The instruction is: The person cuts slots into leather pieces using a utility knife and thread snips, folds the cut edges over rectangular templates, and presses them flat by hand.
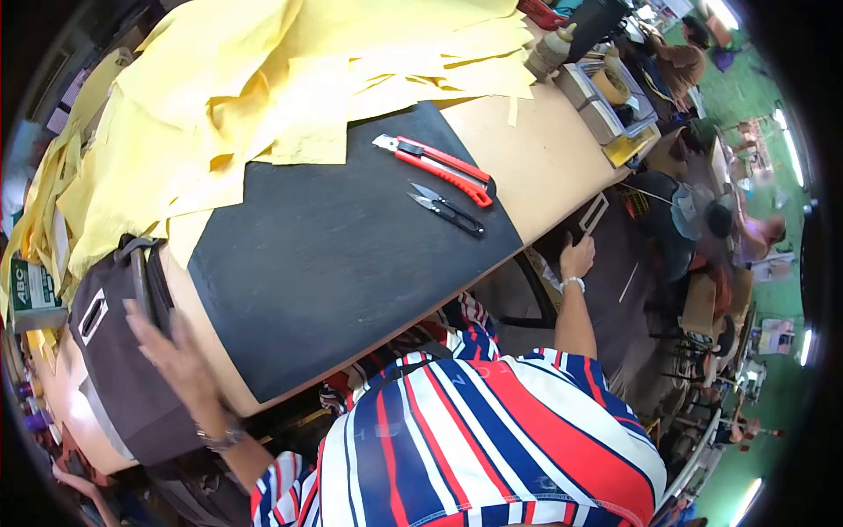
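Note:
My left hand [178,362], slightly blurred, has its fingers stretched out at the table's left end. It is over or beside a dark brown fabric piece [162,408] with a white-edged oblong slot; contact is unclear. Beyond the table's right edge, my right hand [576,260] has its fingers closed on a dark panel [615,255] with a similar white-edged slot. A red utility knife [443,169], its blade end to the left, and black-handled thread snips [446,213] lie on the black mat [342,255].
Yellow fabric pieces [237,79] are heaped across the table's far side. A grey tray [606,105] and a bottle [551,53] stand at the far right corner. A green ABC box [33,285] is at far left. Other people [680,66] are on the right.

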The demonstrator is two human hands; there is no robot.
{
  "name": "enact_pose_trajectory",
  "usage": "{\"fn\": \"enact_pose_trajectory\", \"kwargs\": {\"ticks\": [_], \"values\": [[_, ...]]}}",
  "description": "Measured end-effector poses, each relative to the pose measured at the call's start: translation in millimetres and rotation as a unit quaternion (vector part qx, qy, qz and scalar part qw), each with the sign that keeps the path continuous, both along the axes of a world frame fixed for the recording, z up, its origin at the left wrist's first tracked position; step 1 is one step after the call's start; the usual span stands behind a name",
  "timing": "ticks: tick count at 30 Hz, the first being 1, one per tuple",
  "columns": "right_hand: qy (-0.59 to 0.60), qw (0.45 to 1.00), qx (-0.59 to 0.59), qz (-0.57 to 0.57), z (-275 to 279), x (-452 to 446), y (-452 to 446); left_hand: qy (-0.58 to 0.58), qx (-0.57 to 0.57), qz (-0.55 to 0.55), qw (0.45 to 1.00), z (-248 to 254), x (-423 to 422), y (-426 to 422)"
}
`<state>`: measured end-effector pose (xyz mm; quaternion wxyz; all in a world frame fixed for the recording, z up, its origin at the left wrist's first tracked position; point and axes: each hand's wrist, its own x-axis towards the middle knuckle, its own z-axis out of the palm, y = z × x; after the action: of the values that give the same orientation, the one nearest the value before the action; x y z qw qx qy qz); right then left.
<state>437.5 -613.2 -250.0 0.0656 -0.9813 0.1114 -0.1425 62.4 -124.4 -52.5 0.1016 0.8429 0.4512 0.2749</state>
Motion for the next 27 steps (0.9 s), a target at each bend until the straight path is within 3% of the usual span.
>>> {"fn": "enact_pose_trajectory", "kwargs": {"ticks": [4, 6, 8, 9, 12, 14, 16, 22, 25, 27], "values": [[0.066, 0.997, -0.008, -0.037, 8.3, -0.8, 1.3, 0.073, -0.046, -0.104, 0.991, -16.1, 31.1, -70.3], [0.05, 0.998, -0.004, -0.025, -1.2, 0.8, -5.3, 0.131, -0.051, -0.111, 0.984, -30.1, 38.2, -81.5], [0.032, 0.999, 0.001, -0.017, -12.5, 3.0, -12.8, 0.095, -0.072, -0.109, 0.987, -27.7, 40.1, -80.9], [-0.023, 0.997, 0.066, 0.013, -22.7, 9.3, -29.2, 0.095, -0.081, -0.111, 0.986, -29.1, 38.0, -78.1], [-0.037, 0.977, 0.067, -0.197, 32.9, -10.4, -40.3, 0.103, -0.077, -0.121, 0.984, -31.9, 35.2, -76.9], [-0.011, 0.932, -0.01, -0.363, 21.2, -20.4, -79.5, 0.11, -0.071, -0.124, 0.984, -32.3, 34.3, -76.8], [0.079, 0.894, 0.07, -0.435, 20.1, -34.2, -120.1, 0.112, -0.07, -0.119, 0.984, -32.1, 36.1, -77.2], [0.101, 0.882, 0.263, -0.377, 9.4, -34.7, -176.1, 0.113, -0.066, -0.11, 0.985, -33.0, 37.4, -78.7], [0.09, 0.888, 0.209, -0.398, 34.5, -30.1, -150.2, 0.11, -0.07, -0.121, 0.984, -30.6, 36.4, -78.3], [0.112, 0.892, 0.241, -0.365, -7.4, -17.4, -198.3, 0.107, -0.068, -0.127, 0.984, -31.4, 35.1, -77.4]]}}
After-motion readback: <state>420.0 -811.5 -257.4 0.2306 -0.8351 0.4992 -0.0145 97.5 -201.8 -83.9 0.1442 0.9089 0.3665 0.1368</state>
